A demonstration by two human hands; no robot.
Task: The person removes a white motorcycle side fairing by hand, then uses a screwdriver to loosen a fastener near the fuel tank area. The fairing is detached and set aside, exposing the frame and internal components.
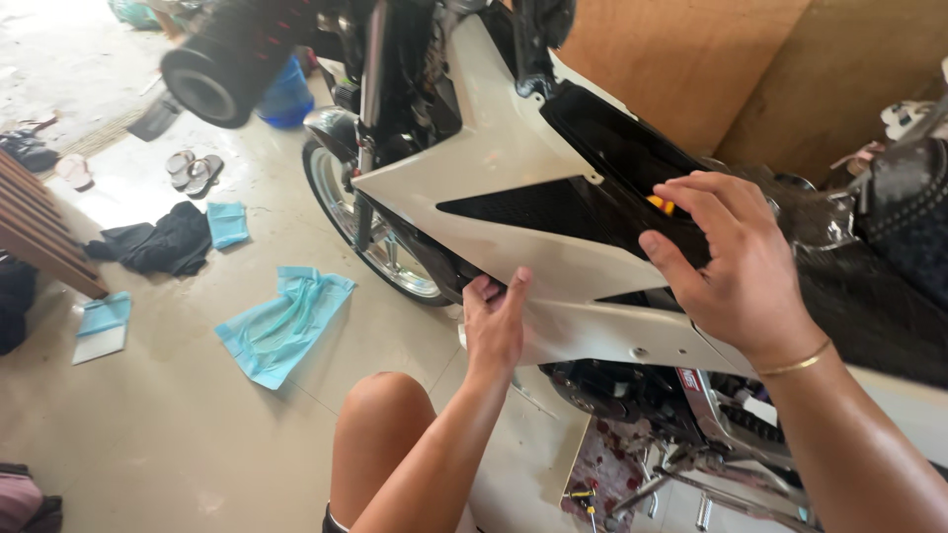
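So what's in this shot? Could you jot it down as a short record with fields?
Place: tiled floor beside a motorcycle
Left hand: grips the lower edge of the white fairing panel
Right hand: fingers rest on the panel's black upper section
Front wheel: behind the panel
Floor items: blue cloths, dark cloth, sandals

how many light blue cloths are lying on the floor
3. One large cloth lies by the front wheel, a small one beside the dark clothing, another near the left edge. More may be hidden.
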